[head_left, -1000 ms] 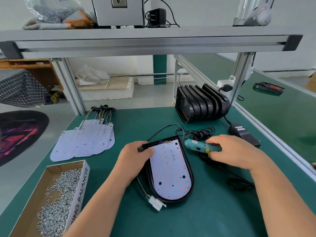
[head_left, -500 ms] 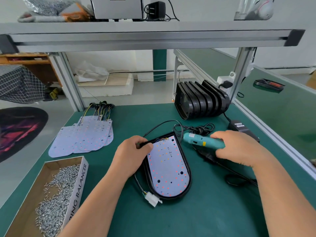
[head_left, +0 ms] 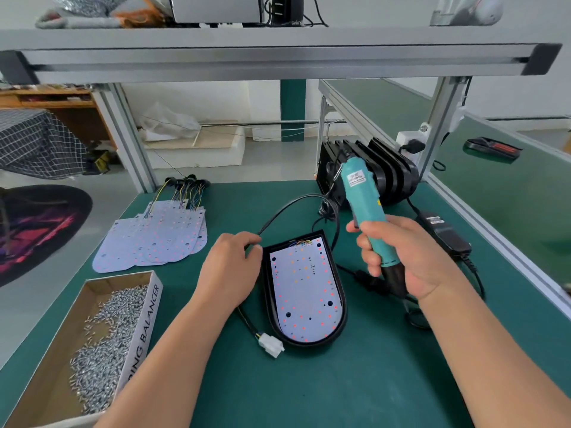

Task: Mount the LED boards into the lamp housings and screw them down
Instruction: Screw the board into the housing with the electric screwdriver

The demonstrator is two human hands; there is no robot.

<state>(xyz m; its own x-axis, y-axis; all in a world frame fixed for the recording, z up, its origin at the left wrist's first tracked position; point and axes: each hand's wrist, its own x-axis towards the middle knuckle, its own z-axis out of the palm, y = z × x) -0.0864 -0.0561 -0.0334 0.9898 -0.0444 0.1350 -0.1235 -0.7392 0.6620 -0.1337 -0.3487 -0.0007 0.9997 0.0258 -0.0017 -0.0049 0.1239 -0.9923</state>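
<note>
Lifted screwdriver (head_left: 367,217) in right hand (head_left: 401,257), beside housing (head_left: 340,304).

matt green mat (head_left: 355,381), cardboard box (head_left: 61,350), metal screws (head_left: 105,341)

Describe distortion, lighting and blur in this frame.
Head view: wide-angle distortion bows the shelf rail and stretches the picture's edges; light is soft and even, shadows faint; the screwdriver in the right hand and the LED board in the lamp housing look sharp.
</note>
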